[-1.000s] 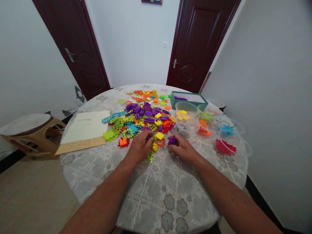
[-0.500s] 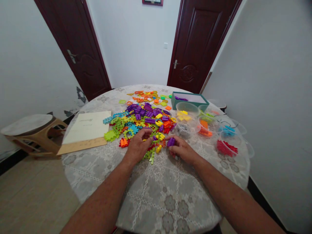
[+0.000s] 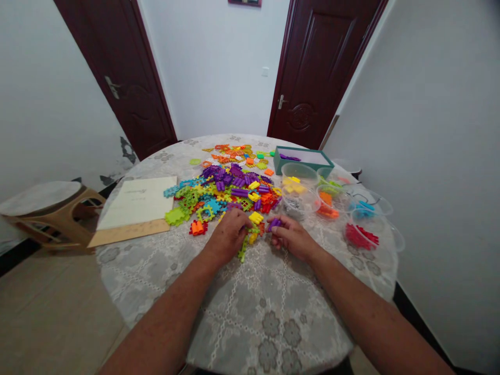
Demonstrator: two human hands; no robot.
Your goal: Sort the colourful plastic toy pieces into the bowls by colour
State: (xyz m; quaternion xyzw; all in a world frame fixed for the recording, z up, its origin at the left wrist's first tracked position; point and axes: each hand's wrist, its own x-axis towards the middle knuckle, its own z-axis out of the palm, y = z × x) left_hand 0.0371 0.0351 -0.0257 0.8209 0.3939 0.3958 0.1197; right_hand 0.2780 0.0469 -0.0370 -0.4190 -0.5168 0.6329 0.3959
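Note:
Between the thumb and fingers of my right hand point(image 3: 292, 238) is a purple plastic building piece point(image 3: 274, 224), made of short ribbed tubes. My left hand point(image 3: 228, 235) is closed with its fingertips down among small pieces at the near edge of the pile; what they grip is hidden. Right beside those fingertips lie a yellow connector piece point(image 3: 256, 217) and a green toothed piece point(image 3: 242, 251). Farther left, an orange connector point(image 3: 198, 227) rests on a red toothed piece. Beyond both hands spreads a mixed pile of purple, green, blue and red pieces point(image 3: 213, 192).
Clear plastic tubs point(image 3: 300, 172) with sorted yellow, orange, blue and red pieces stand on the right. Behind them is a green-rimmed box point(image 3: 304, 161) with purple pieces inside. An open paper booklet point(image 3: 135, 203) lies at the left. A stool point(image 3: 50, 213) stands beside the round table.
My left hand has shifted slightly right and its fingers have turned down over the green and yellow pieces. My right hand still holds the purple piece, now turned a little.

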